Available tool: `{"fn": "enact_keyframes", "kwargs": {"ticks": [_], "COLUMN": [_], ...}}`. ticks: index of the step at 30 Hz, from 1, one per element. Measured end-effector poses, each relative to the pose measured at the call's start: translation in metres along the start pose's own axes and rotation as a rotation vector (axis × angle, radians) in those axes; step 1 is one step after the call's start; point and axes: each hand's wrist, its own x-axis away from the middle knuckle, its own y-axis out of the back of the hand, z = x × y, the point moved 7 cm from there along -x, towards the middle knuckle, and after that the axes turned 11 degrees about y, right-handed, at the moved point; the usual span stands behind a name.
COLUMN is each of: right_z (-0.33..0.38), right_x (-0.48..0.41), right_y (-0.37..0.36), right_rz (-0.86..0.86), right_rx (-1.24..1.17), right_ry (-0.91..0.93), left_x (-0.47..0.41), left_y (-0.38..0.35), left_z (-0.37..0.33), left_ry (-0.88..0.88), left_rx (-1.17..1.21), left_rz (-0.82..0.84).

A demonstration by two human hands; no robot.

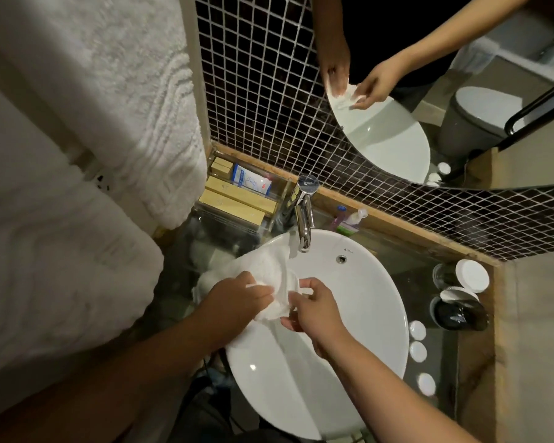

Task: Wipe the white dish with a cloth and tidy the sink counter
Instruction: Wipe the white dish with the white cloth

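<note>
Wiping step under way over the sink [349,314]. Left hand [234,302] closed on a bunched white cloth [269,276]; right hand [314,310] pinching its other end, fingers curled. White dish [293,279] seems wrapped inside the cloth, mostly hidden. Next: rub it through, then straighten the caps [418,330] and cups on the desk [410,260]

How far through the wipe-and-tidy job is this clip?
Nothing looks finished yet. In hand: both hands, left and right, hold the cloth over the basin; whether a dish is inside it cannot be told. Left: the counter's caps and cups remain out.
</note>
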Motion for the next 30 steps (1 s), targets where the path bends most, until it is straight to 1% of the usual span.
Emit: {"fn": "enact_keyframes", "kwargs": {"ticks": [2,4,5,7,8,9,10,11,13,14,16,18,20,22,24,27,28,30], "right_z": [0.016,0.036,0.043,0.055,0.060,0.064,0.070,0.076,0.088,0.093,0.098,0.102,0.106,0.112,0.118,0.119,0.119,0.117], "right_x": [0.000,0.002,0.005,0.010,0.013,0.016,0.021,0.026,0.038,0.043,0.049,0.055,0.063,0.070,0.072,0.070,0.070,0.069], "right_y": [0.009,0.019,0.024,0.031,0.032,0.031,0.028,0.023,0.012,0.008,0.009,0.012,0.009,0.003,0.002,0.006,0.008,0.010], "right_rz": [-0.006,0.004,0.025,0.095,0.132,0.168,0.202,0.231,0.249,0.232,0.154,0.088,0.072,0.050,-0.014,-0.089,-0.099,-0.107], "right_rx": [0.221,0.466,0.561,0.708,0.770,0.825,0.867,0.897,0.915,0.914,0.892,0.873,0.894,0.887,0.850,0.856,0.861,0.870], "right_ry": [0.218,0.453,0.546,0.667,0.714,0.766,0.828,0.909,1.100,1.178,1.280,1.339,1.434,1.529,1.574,1.579,1.583,1.601], "left_x": [0.005,0.009,0.011,0.014,0.015,0.015,0.013,0.010,0.007,0.008,0.011,0.013,0.012,0.009,0.008,0.015,0.015,0.009], "left_y": [0.012,0.023,0.031,0.046,0.054,0.057,0.059,0.061,0.071,0.078,0.087,0.091,0.092,0.092,0.089,0.086,0.084,0.077], "left_z": [0.005,0.003,0.004,0.017,0.023,0.024,0.022,0.016,-0.004,-0.011,-0.013,-0.008,-0.003,-0.004,-0.008,-0.014,-0.015,-0.013], "left_ry": [0.033,0.023,0.044,0.190,0.255,0.266,0.240,0.164,0.004,-0.028,0.009,0.058,0.082,0.098,0.100,0.036,0.052,0.167], "left_rx": [0.055,0.078,0.121,0.253,0.253,0.271,0.277,0.270,0.220,0.254,0.396,0.514,0.562,0.548,0.531,0.525,0.537,0.532], "left_rz": [0.019,-0.017,-0.048,-0.137,-0.183,-0.198,-0.196,-0.182,-0.180,-0.206,-0.275,-0.296,-0.347,-0.365,-0.366,-0.428,-0.426,-0.325]}}
